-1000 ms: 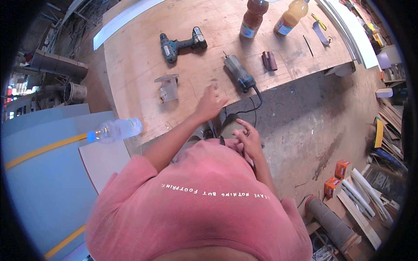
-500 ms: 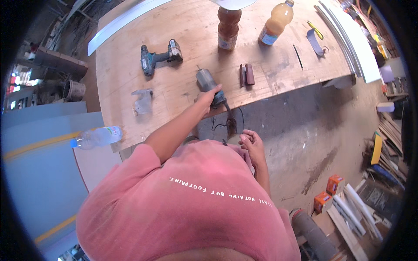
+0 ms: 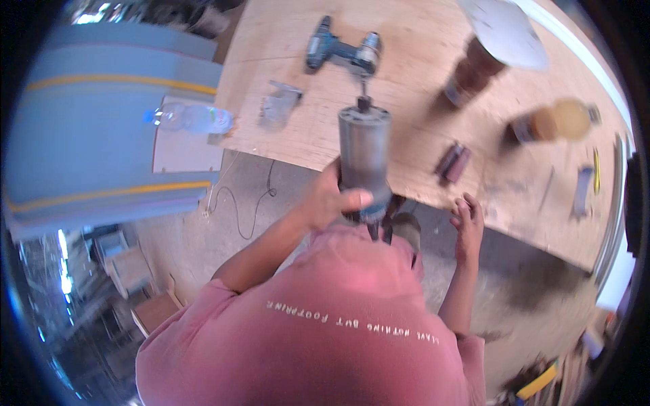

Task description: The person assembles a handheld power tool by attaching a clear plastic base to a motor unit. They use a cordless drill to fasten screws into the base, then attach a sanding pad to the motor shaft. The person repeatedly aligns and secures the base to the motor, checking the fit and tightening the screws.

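Note:
My left hand (image 3: 332, 203) grips a trim router (image 3: 364, 145) round its lower body, the thumb lying across the front. Its grey metal cylinder points away from me, with a collet and thin bit at the far end. The router is held up near the table's front edge. My right hand (image 3: 468, 220) hangs by that edge with nothing in it, fingers loosely bent and apart. Just beyond that hand, two dark red-brown pieces (image 3: 453, 166) lie on the plywood table (image 3: 413, 47). A teal cordless drill (image 3: 338, 51) rests on its side farther back.
A dark bottle (image 3: 469, 73), its top hidden by a whitish sheet (image 3: 508, 34), stands near an amber bottle (image 3: 558, 124). A clear plastic piece (image 3: 279, 107) and a water bottle (image 3: 193, 118) are at the left. A yellow cutter (image 3: 596, 170) lies far right. A thin cord (image 3: 237, 216) trails on the floor.
My left hand has lifted the router off the table and holds it closer to me. My right hand has moved right and its fingers have spread. The view has swung to the left.

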A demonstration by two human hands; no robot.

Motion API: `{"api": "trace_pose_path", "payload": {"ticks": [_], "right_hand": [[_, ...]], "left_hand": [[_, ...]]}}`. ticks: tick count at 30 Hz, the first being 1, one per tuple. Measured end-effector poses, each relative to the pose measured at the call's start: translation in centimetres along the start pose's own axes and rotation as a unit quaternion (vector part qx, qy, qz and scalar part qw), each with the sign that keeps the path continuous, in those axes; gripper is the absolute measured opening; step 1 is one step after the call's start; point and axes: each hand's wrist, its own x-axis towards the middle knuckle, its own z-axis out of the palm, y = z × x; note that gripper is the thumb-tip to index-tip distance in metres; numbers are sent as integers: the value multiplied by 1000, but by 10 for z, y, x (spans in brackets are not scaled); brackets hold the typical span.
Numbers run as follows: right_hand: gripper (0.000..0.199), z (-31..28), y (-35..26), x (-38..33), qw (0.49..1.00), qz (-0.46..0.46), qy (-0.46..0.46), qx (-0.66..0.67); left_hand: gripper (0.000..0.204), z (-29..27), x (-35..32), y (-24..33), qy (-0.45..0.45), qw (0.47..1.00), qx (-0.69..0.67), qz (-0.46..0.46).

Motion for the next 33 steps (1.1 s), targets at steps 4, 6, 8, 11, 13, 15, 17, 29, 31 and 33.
{"api": "trace_pose_path", "payload": {"ticks": [4, 6, 8, 11, 13, 15, 17, 29, 31, 33], "right_hand": [[79, 22, -3, 53, 997, -27, 46, -47], [95, 30, -3, 73, 996, -36, 66, -51], [97, 38, 1, 87, 989, -84, 95, -74], [99, 41, -1, 98, 981, -117, 94, -121], [98, 51, -15, 89, 987, -108, 69, -94], [98, 45, -2, 101, 983, -129, 67, -117], [92, 39, 14, 111, 975, -164, 82, -127], [75, 37, -3, 98, 945, -179, 130, -242], [70, 40, -1, 98, 940, -184, 131, -256], [72, 43, -4, 96, 939, -188, 126, -260]], "left_hand": [[102, 28, -37, 69, 17, 1000, 21, 12], [105, 40, -52, 91, 32, 999, 12, 30], [107, 45, -50, 83, 24, 985, 0, 171], [108, 44, -64, 94, 4, 1000, -9, 26], [101, 42, -63, 95, 33, 993, 86, 71], [96, 36, -45, 76, 49, 992, 83, 83], [87, 29, -24, 55, 79, 986, 138, 56], [88, -1, 85, -93, 241, 923, 286, -85], [90, 8, 84, -93, 261, 928, 249, -90], [92, 10, 85, -98, 286, 925, 233, -89]]}}
